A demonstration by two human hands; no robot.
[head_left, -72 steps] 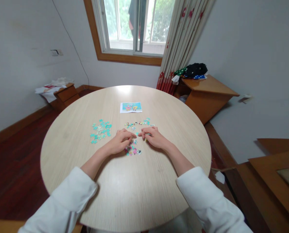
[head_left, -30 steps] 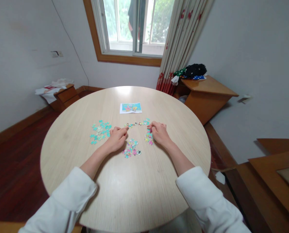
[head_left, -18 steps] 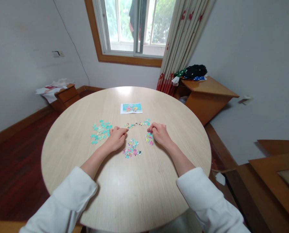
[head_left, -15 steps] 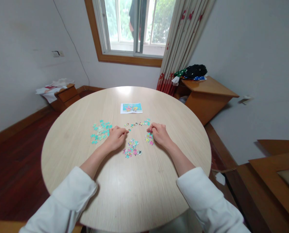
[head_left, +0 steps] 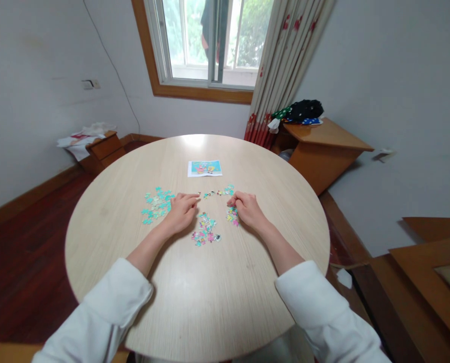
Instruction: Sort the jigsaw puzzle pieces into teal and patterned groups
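My left hand rests on the table with its index finger stretched out. That fingertip touches a small jigsaw puzzle piece; the other fingers are partly curled. My right hand is closed, thumb and fingertips together, beside a small cluster of yellow and pink pieces. Whatever its fingers hold is hidden. Between the hands, a row of pieces runs toward the right hand. Below it lies a mixed pile of pink, white and teal pieces. A mostly teal pile lies left of my left hand.
A picture sheet with cartoon figures lies beyond the pieces on the round wooden table. Behind the table are a window and a curtain. Wooden furniture with cloths on it stands at the right.
My left fingertip has shifted slightly away from me, from one piece to another. The piece it touched before now seems to lie at the top of the mixed pile. My right hand has barely moved.
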